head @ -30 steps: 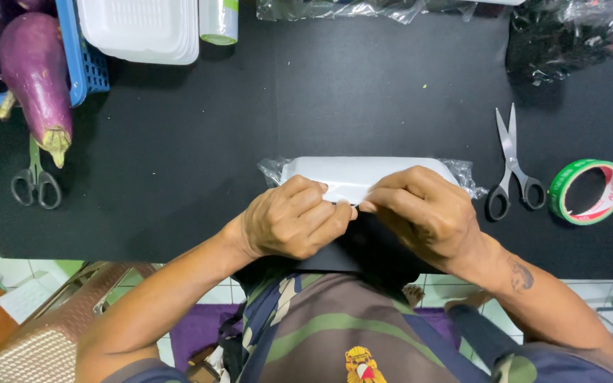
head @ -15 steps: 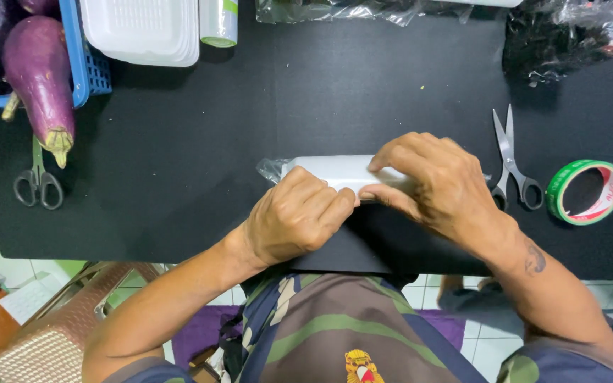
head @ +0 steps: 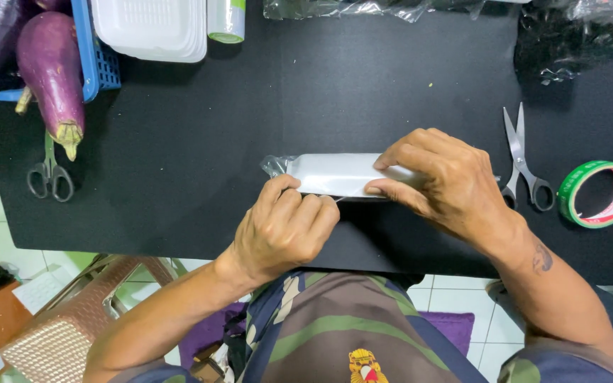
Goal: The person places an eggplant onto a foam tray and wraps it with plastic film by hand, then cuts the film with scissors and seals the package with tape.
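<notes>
Black table (head: 250, 92), wrapped white tray (head: 335, 174), scissors (head: 523, 159), green tape roll (head: 599, 193)

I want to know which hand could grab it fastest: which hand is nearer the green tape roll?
Right. The right hand rests on the wrapped white tray, just left of the green tape roll; the left hand is farther left.
</notes>
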